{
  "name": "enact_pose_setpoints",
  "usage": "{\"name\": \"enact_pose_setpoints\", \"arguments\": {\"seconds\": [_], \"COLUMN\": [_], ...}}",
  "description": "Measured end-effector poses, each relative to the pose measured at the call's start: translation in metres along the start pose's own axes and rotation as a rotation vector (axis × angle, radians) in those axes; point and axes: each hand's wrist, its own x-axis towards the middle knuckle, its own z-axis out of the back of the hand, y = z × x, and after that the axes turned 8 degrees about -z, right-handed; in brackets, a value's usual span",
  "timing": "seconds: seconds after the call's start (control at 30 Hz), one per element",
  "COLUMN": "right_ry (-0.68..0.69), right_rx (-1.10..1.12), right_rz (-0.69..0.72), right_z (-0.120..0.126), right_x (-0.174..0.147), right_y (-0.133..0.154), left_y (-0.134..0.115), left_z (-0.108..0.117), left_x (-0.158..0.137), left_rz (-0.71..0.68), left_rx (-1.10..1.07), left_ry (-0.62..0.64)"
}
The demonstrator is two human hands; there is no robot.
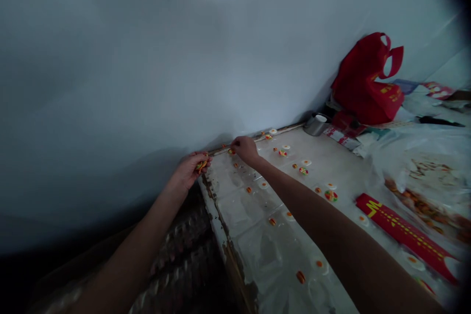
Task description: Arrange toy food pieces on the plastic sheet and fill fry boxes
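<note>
My left hand [190, 169] is closed around several small colourful miniature food pieces [201, 165], beside the table's far left corner. Close to the wall, my right hand [245, 149] has its fingertips pinched together at a small red, yellow and green piece [231, 151]. Whether the fingers hold anything is too dim and small to tell. On the tabletop [253, 250] lie clear plastic sheets or bags, with miniature burgers [272, 222], fried eggs [319, 264] and round red-and-green pieces [331, 196] in rows.
A red cloth bag [368, 78] stands at the back right, near a grey metal cup [315, 125]. Nearer lie a red carton with yellow lettering [405, 235] and a clear bag of brown-orange pieces [430, 206]. The white wall [165, 59] borders the table's far edge.
</note>
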Motion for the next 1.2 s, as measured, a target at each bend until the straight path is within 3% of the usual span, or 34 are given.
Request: {"name": "enact_pose_setpoints", "arguments": {"seconds": [0.1,0.27,0.47,0.53,0.7,0.77,0.87,0.97,1.07,1.2], "right_ry": [-0.017,0.096,0.046,0.048,0.496,0.551,0.508,0.442,0.37,0.323], "right_rx": [-0.028,-0.071,-0.047,0.057,0.569,0.647,0.666,0.608,0.477,0.466], "right_rz": [0.039,0.065,-0.015,-0.03,-0.075,-0.119,-0.236,-0.303,-0.291,-0.228], "right_z": [0.005,0.01,0.003,0.006,0.03,0.043,0.061,0.069,0.061,0.048], "right_x": [0.0,0.004,-0.003,-0.012,-0.04,-0.048,-0.054,-0.059,-0.064,-0.071], "right_y": [0.003,0.0,0.001,0.007,0.023,0.022,0.007,-0.016,-0.031,-0.033], "left_y": [0.005,0.004,0.006,0.009,0.022,0.025,0.024,0.017,0.006,-0.001], "left_z": [0.001,0.001,-0.006,-0.009,-0.027,-0.039,-0.051,-0.046,-0.031,-0.021], "left_x": [0.002,0.003,0.005,0.006,0.003,-0.001,-0.006,-0.011,-0.018,-0.033], "left_rz": [-0.019,-0.067,-0.019,0.001,0.005,0.023,0.106,0.191,0.186,0.169], "left_rx": [-0.053,-0.073,-0.016,0.004,-0.015,-0.053,-0.157,-0.222,-0.249,-0.187], "left_ry": [-0.005,-0.064,-0.011,-0.017,-0.009,0.034,0.07,-0.029,-0.124,-0.054]}}
